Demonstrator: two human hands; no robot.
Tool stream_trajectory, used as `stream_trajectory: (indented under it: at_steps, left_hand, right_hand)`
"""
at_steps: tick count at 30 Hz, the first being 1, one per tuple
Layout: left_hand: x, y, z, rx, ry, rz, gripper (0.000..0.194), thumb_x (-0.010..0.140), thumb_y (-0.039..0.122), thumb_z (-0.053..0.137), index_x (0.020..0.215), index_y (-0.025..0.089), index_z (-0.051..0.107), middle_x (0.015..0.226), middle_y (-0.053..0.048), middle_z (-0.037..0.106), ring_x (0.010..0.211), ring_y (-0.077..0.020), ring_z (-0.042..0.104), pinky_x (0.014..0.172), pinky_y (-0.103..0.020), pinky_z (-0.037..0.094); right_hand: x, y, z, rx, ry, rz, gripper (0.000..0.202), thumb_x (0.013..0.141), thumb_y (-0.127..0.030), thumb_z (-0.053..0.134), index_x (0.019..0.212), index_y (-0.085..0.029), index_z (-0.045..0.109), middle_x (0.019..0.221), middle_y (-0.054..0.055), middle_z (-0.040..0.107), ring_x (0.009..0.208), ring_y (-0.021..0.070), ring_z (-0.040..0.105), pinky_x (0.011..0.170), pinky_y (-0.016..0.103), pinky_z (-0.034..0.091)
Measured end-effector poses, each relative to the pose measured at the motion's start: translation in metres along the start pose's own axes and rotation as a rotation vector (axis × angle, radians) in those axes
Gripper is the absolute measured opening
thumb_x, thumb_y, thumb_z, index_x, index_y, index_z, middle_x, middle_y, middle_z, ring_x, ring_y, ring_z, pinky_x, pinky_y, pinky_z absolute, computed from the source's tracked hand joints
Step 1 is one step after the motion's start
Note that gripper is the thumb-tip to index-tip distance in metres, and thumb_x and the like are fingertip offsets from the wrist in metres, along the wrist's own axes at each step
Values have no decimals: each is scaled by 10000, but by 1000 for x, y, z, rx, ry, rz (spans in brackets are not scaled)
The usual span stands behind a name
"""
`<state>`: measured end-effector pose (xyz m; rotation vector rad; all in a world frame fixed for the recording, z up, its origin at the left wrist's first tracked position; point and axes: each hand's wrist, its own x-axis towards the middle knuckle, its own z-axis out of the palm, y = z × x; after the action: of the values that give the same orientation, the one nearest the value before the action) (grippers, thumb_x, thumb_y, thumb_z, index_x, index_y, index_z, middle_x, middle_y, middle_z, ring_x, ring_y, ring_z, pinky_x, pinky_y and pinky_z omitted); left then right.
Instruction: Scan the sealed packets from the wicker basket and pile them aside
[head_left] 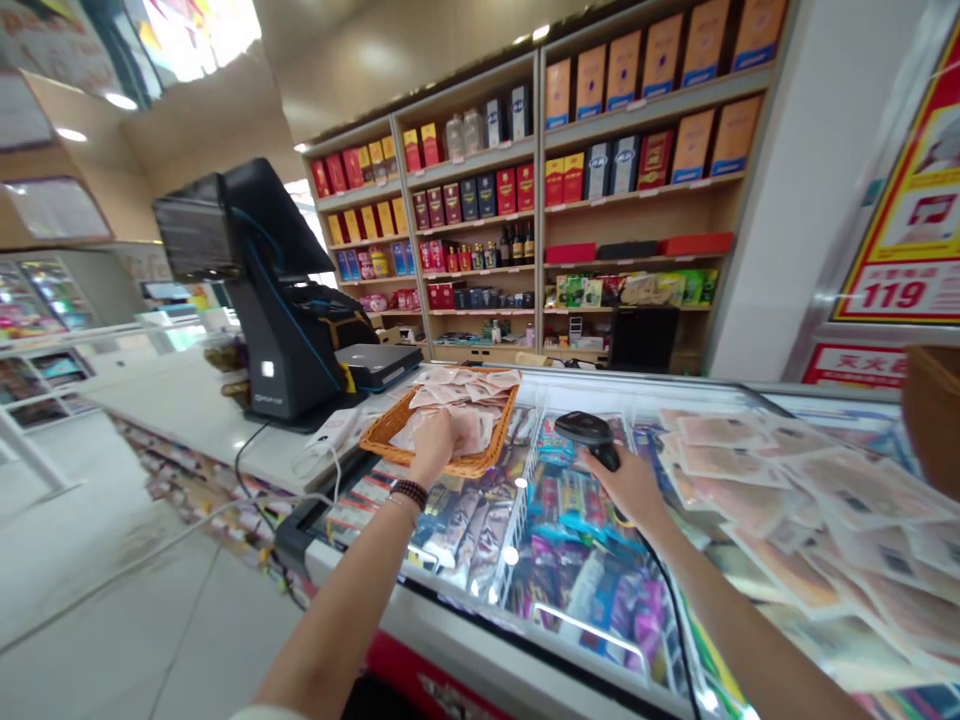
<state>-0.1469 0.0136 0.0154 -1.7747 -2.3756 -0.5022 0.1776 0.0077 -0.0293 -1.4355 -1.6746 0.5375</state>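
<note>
A wicker basket [491,462] filled with flat, clear-and-pinkish packets [469,385] rests on the glass top of a freezer chest. My left hand [437,437], a dark beaded bracelet at its wrist, reaches over the basket's near side. Its fingers are curled down onto a packet, and the fingertips are hidden. To the right of the basket, my right hand [624,487] grips the handle of a black barcode scanner [585,430], held above the glass with its cable trailing down. More flat packets [817,500] lie spread in a loose pile on the glass at the right.
Wrapped ice creams [585,500] show beneath the freezer's glass. A black point-of-sale terminal [277,300] stands on the white counter [187,400] at left, a flat grey device [379,362] beside it. White cables cross the counter's edge. Shelves of boxed goods [480,190] line the back wall.
</note>
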Motion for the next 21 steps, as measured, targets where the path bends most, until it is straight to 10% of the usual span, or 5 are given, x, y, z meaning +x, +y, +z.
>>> stream_trajectory:
  at_steps: [9, 14, 21]
  left_hand:
    - [-5, 49, 29, -924, 267, 84, 325, 953, 143, 514, 1275, 170, 473, 1200, -168, 699, 1080, -248, 697, 948, -383, 526]
    - [-18, 103, 65, -1354, 142, 156, 392, 828, 140, 675, 1160, 212, 479, 1145, -102, 674, 1082, -211, 681, 1002, -381, 526]
    - [-36, 131, 109, -1767, -98, -215, 482, 687, 322, 897, 966, 209, 521, 919, -50, 722, 759, -184, 716, 717, -329, 592]
  right_hand:
    - [-1, 1, 2, 60, 6, -6, 377, 808, -643, 572, 735, -273, 573, 452, 6, 582, 484, 256, 638, 531, 330, 419]
    - [0, 9, 0, 166, 48, 45, 442, 771, -712, 575, 709, -275, 568, 442, 3, 583, 436, 236, 605, 502, 330, 427]
    - [-2, 9, -8, 304, 93, 97, 465, 748, -736, 616, 688, -281, 539, 426, -14, 558, 384, 207, 555, 450, 322, 418]
